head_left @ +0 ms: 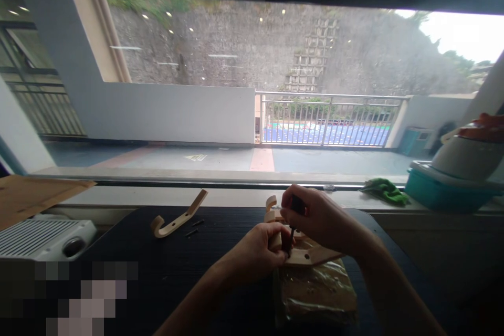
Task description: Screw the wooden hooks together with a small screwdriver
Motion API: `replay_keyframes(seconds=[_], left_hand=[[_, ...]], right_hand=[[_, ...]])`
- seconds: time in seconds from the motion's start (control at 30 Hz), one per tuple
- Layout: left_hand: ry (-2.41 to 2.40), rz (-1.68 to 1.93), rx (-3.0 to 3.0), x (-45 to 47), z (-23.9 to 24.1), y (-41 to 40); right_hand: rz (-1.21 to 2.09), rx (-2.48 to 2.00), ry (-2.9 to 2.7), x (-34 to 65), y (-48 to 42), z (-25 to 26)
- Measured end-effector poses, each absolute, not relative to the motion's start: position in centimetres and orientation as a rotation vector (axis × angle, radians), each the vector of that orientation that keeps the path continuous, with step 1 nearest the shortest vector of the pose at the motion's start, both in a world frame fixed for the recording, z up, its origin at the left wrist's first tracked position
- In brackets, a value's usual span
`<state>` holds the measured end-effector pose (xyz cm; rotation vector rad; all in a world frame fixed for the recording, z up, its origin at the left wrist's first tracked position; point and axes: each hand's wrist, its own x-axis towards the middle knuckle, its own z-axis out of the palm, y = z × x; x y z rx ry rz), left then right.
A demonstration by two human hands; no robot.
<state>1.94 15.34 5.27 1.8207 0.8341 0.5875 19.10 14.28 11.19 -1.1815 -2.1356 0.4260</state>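
My right hand [321, 218] is closed round the dark handle of a screwdriver [298, 206], which points down. Its tip meets a pale wooden hook [305, 258] near the curled end. My left hand [255, 249] pinches that same end, and its fingers hide part of the contact. Beneath the hook lies a brown wooden board [318, 291] in clear plastic wrapping. More hook pieces, including a curled end [271, 203], show just behind my hands. A loose wooden hook [173, 227] rests on the dark table at left, with two screws [192, 232] beside it.
The dark table [157, 273] meets a window sill. A green cloth [386, 190] and a teal box [449, 189] with a white container on it stand at right. At left are a white slatted appliance [51, 236] and brown cardboard [35, 197].
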Motion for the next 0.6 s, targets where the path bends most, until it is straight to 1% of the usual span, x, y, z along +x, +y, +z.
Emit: replay_keyframes(seconds=[0.17, 0.33, 0.6], left_hand=[[0.852, 0.586, 1.838, 1.9, 5.3, 15.2], [0.924, 0.601, 1.855, 2.1, 5.4, 15.2], [0.919, 0.563, 1.873, 2.1, 6.2, 14.7]], right_hand=[[0.508, -1.178, -2.127, 19.3, 14.4, 11.0], [0.418, -1.255, -2.074, 18.9, 14.6, 11.0], [0.411, -1.306, -2.165, 20.1, 13.8, 12.1]])
